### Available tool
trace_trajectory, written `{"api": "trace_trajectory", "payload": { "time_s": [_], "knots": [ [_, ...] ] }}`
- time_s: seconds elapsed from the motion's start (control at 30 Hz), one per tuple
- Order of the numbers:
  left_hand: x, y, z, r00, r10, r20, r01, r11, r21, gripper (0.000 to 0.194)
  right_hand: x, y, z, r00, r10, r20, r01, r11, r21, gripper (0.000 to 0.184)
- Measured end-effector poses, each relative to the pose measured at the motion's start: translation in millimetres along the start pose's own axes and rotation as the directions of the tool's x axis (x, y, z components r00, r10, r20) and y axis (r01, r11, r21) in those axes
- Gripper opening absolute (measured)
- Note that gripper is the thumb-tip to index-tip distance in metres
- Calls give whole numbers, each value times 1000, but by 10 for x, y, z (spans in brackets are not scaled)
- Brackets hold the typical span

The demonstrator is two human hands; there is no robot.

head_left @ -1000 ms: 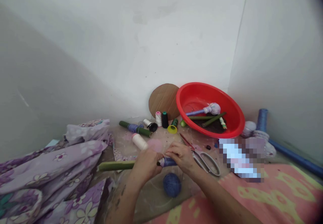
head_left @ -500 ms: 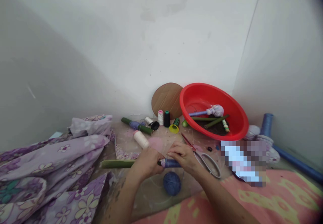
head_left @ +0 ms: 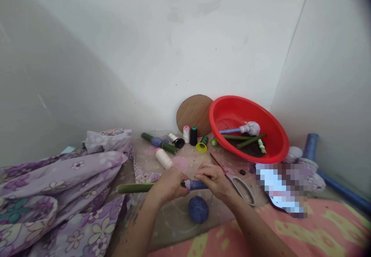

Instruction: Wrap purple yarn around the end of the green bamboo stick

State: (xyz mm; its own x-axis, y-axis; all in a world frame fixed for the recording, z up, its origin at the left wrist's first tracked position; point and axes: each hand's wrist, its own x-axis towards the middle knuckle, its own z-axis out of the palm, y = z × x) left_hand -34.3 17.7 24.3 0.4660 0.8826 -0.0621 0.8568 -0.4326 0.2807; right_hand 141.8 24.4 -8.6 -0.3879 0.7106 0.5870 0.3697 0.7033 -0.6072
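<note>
A green bamboo stick lies level in front of me, with my left hand closed around it. Beyond the left fingers, a band of pale lilac cloth and a blue-wrapped length continue along the same line. My right hand is closed in a pinch at the blue wrapping; whatever sits between its fingertips is too small or hidden to make out. Just below the hands rests a ball of blue yarn. Scissors with pale handles lie right beside my right hand.
A tilted red basin holds bamboo pieces and a cloth-headed stick. Several thread spools stand near a cardboard disc. Floral cloth is heaped left. At right are a blurred-out phone-like object and a blue-wrapped pole.
My right hand has shifted slightly to the right, its fingers a little more curled. The left hand keeps its hold on the bamboo stick. The whole view has drifted a little.
</note>
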Motion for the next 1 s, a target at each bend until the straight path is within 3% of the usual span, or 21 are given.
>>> {"api": "trace_trajectory", "payload": {
  "time_s": [0.7,1.0],
  "knots": [
    [-30,134,-20,989,150,2,-148,973,177,15,4,53,9,997,9,79,-8,1000,-22,24],
    [-42,161,-41,979,204,-7,-203,975,87,15,24,132,-44,988,41,148,-64,986,154,24]
  ]
}}
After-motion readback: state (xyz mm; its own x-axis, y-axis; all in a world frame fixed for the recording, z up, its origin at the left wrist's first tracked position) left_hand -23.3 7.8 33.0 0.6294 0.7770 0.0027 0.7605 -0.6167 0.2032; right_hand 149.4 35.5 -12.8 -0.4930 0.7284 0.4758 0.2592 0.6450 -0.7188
